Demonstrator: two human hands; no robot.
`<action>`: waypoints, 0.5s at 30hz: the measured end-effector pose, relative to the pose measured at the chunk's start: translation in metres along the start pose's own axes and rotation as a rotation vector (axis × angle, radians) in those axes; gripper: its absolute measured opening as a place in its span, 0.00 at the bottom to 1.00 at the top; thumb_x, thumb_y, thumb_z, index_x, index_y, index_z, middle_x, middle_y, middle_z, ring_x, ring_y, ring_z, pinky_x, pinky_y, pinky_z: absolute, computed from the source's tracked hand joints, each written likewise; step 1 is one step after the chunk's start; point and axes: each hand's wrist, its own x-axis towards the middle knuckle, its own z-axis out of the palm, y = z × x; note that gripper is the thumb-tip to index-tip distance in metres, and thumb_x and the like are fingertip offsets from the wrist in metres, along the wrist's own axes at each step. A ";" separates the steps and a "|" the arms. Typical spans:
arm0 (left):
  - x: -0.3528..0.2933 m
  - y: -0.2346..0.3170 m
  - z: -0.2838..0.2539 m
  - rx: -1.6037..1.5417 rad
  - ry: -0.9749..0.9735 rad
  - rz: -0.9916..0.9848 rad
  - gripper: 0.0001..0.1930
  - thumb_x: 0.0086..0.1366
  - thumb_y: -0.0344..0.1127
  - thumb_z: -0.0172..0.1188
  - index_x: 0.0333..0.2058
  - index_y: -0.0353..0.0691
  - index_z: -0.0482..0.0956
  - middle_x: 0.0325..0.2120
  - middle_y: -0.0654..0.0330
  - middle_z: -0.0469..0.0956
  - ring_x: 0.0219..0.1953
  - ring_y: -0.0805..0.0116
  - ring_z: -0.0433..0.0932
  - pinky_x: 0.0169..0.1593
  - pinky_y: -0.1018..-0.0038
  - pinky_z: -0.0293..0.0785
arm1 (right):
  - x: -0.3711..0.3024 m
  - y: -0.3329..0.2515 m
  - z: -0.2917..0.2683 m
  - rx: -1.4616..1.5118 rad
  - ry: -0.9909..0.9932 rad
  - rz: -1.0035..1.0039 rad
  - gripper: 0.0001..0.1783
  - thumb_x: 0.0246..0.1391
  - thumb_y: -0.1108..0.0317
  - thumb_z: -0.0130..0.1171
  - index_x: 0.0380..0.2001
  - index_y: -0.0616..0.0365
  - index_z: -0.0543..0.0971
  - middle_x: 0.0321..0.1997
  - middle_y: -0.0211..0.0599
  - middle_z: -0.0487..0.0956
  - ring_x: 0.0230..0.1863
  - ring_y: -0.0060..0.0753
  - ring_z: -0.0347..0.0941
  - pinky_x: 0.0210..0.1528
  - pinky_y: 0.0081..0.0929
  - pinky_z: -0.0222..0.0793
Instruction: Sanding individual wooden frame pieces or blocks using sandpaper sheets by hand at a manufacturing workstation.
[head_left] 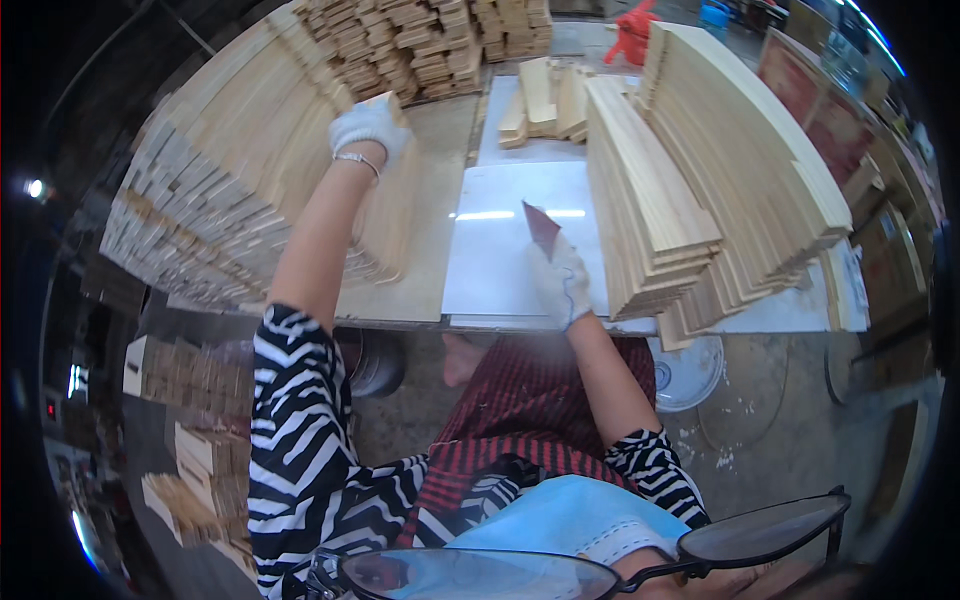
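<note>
My left hand, in a white glove, is closed at the top of a pale wooden board at the near-right face of the tall left stack of boards. Its fingertips are partly hidden. A pointed piece of reddish-brown sandpaper sticks out of my gloved right hand, which grips it above the white sheet on the table. Just right of that hand stand piled wooden boards.
Another tall row of boards is at the right. Short wooden pieces lie at the sheet's far end, with stacked strips at the far left. A red plastic bag sits behind. Below are a white bucket lid and more wood stacks.
</note>
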 end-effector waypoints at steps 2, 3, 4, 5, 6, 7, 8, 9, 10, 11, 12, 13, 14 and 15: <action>-0.014 0.038 0.001 -0.109 0.176 0.237 0.39 0.60 0.60 0.54 0.66 0.45 0.63 0.54 0.46 0.76 0.56 0.49 0.76 0.59 0.62 0.71 | 0.002 -0.006 0.004 0.031 -0.052 0.103 0.28 0.59 0.57 0.52 0.61 0.55 0.70 0.49 0.56 0.79 0.51 0.56 0.76 0.54 0.42 0.69; -0.027 0.071 -0.006 -0.334 0.086 0.349 0.41 0.60 0.63 0.52 0.67 0.44 0.61 0.55 0.44 0.75 0.57 0.48 0.75 0.59 0.62 0.70 | 0.004 0.009 0.007 0.065 -0.020 0.033 0.28 0.59 0.57 0.52 0.62 0.53 0.69 0.49 0.56 0.79 0.51 0.57 0.76 0.54 0.43 0.69; -0.042 0.108 -0.015 -0.561 -0.015 0.466 0.43 0.60 0.65 0.51 0.67 0.43 0.59 0.55 0.41 0.74 0.58 0.48 0.74 0.59 0.62 0.70 | 0.004 0.020 0.005 0.093 0.014 -0.034 0.29 0.59 0.57 0.51 0.63 0.52 0.69 0.49 0.56 0.79 0.52 0.58 0.75 0.54 0.43 0.69; -0.058 0.137 -0.022 -0.629 -0.033 0.533 0.45 0.60 0.67 0.51 0.67 0.40 0.59 0.55 0.41 0.74 0.58 0.48 0.74 0.59 0.63 0.70 | 0.001 0.005 -0.005 0.090 -0.015 -0.016 0.29 0.59 0.57 0.51 0.63 0.52 0.68 0.50 0.55 0.79 0.52 0.57 0.75 0.55 0.42 0.69; -0.074 0.162 -0.033 -0.694 -0.048 0.599 0.47 0.60 0.68 0.51 0.66 0.36 0.60 0.55 0.41 0.75 0.57 0.48 0.75 0.58 0.63 0.70 | 0.000 0.003 -0.009 0.075 0.003 -0.013 0.29 0.59 0.57 0.51 0.63 0.52 0.68 0.50 0.55 0.79 0.52 0.57 0.75 0.55 0.42 0.69; -0.084 0.180 -0.045 -0.700 -0.042 0.606 0.47 0.60 0.68 0.51 0.66 0.36 0.60 0.55 0.41 0.75 0.57 0.48 0.75 0.58 0.63 0.70 | 0.000 0.000 -0.008 0.004 -0.019 0.021 0.29 0.59 0.57 0.52 0.63 0.52 0.68 0.50 0.54 0.79 0.51 0.55 0.76 0.55 0.41 0.69; -0.088 0.202 -0.057 -0.672 -0.159 0.547 0.50 0.57 0.69 0.52 0.67 0.35 0.56 0.57 0.42 0.72 0.59 0.49 0.73 0.60 0.63 0.69 | -0.001 -0.001 -0.011 -0.076 -0.031 0.065 0.29 0.59 0.57 0.52 0.63 0.52 0.68 0.50 0.52 0.79 0.51 0.53 0.76 0.55 0.40 0.69; -0.088 0.214 -0.064 -0.634 -0.274 0.475 0.53 0.55 0.69 0.52 0.69 0.35 0.52 0.60 0.43 0.70 0.60 0.50 0.72 0.62 0.64 0.67 | -0.007 -0.020 -0.014 0.082 -0.003 0.046 0.27 0.59 0.59 0.52 0.61 0.54 0.70 0.49 0.49 0.80 0.49 0.49 0.77 0.53 0.38 0.70; -0.086 0.222 -0.065 -0.640 -0.268 0.483 0.53 0.55 0.69 0.52 0.69 0.35 0.52 0.60 0.43 0.70 0.60 0.50 0.72 0.62 0.64 0.67 | -0.011 -0.025 -0.014 0.074 0.004 0.042 0.27 0.59 0.59 0.52 0.61 0.54 0.70 0.49 0.49 0.80 0.49 0.49 0.77 0.53 0.38 0.70; -0.083 0.229 -0.063 -0.606 -0.253 0.449 0.55 0.53 0.70 0.53 0.69 0.34 0.51 0.62 0.44 0.68 0.61 0.51 0.72 0.62 0.64 0.67 | -0.015 -0.029 -0.014 0.027 -0.025 0.081 0.27 0.59 0.59 0.52 0.61 0.55 0.70 0.48 0.49 0.80 0.50 0.48 0.77 0.53 0.37 0.70; -0.076 0.233 -0.058 -0.574 -0.235 0.408 0.57 0.52 0.70 0.54 0.70 0.33 0.49 0.64 0.46 0.66 0.61 0.53 0.72 0.62 0.64 0.67 | -0.018 -0.032 -0.013 -0.019 -0.060 0.116 0.26 0.59 0.60 0.52 0.60 0.56 0.70 0.48 0.48 0.81 0.50 0.47 0.77 0.53 0.37 0.70; -0.070 0.239 -0.053 -0.579 -0.232 0.418 0.57 0.52 0.70 0.54 0.70 0.33 0.49 0.64 0.46 0.66 0.61 0.53 0.72 0.62 0.64 0.67 | -0.020 -0.028 -0.012 -0.027 -0.050 0.115 0.26 0.59 0.60 0.52 0.60 0.56 0.70 0.48 0.48 0.81 0.50 0.47 0.77 0.53 0.37 0.70; -0.064 0.245 -0.048 -0.594 -0.211 0.373 0.54 0.52 0.68 0.56 0.68 0.34 0.53 0.62 0.46 0.68 0.60 0.53 0.72 0.61 0.64 0.69 | -0.022 -0.020 -0.010 -0.065 -0.061 0.082 0.26 0.59 0.61 0.53 0.60 0.57 0.70 0.48 0.48 0.81 0.51 0.46 0.77 0.54 0.36 0.69; -0.060 0.248 -0.040 -0.606 -0.198 0.320 0.51 0.52 0.66 0.58 0.67 0.35 0.57 0.59 0.47 0.71 0.59 0.54 0.73 0.59 0.64 0.70 | -0.025 -0.011 -0.005 -0.100 -0.080 0.057 0.26 0.59 0.61 0.53 0.59 0.58 0.70 0.48 0.48 0.81 0.51 0.46 0.77 0.54 0.35 0.69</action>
